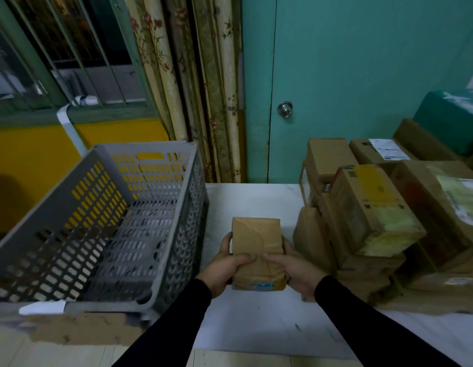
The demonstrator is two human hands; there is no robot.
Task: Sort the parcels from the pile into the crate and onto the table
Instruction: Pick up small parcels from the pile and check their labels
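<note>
1. Black sleeves reached in from the bottom edge, leading to two bare hands that met over the white table.
2. Between them sat a small parcel wrapped in brown paper, with a strip of blue print near its closest edge. Whether it rested on the table or was lifted just clear could not be told.
3. Her or his left hand curled round the parcel's left side, thumb laid across the top; the right hand gripped the right side in the same way. Holding it square and face-up this way probably served to read or weigh it before choosing a destination.
4. To the left stood a grey slotted plastic crate, its floor showing no parcels; it sat close to the parcel, so a short sideways carry would reach it.
5. On the right, the pile of cardboard boxes was stacked unevenly, one yellow-taped box tilted on top, likely just as dumped. A green-wrapped package lay behind.
6. Sorting seemed barely begun, judging by the bare crate.
7. Behind were a teal door and floral curtains.
</note>
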